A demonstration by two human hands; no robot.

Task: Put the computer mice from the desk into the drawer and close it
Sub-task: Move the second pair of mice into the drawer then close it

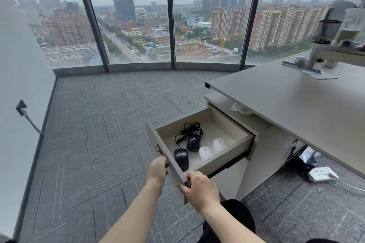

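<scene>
Carpeted office; hands (158, 167) on open drawer (171, 162)

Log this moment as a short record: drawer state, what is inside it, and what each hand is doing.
drawer: grey wooden desk drawer, pulled open
contents: two black corded mice and two white wireless mice
left hand: left hand gripping the drawer's front panel
right hand: right hand gripping the same panel at its near corner
desk top: grey desk, no mouse visible on it
task left: push the drawer shut
</scene>
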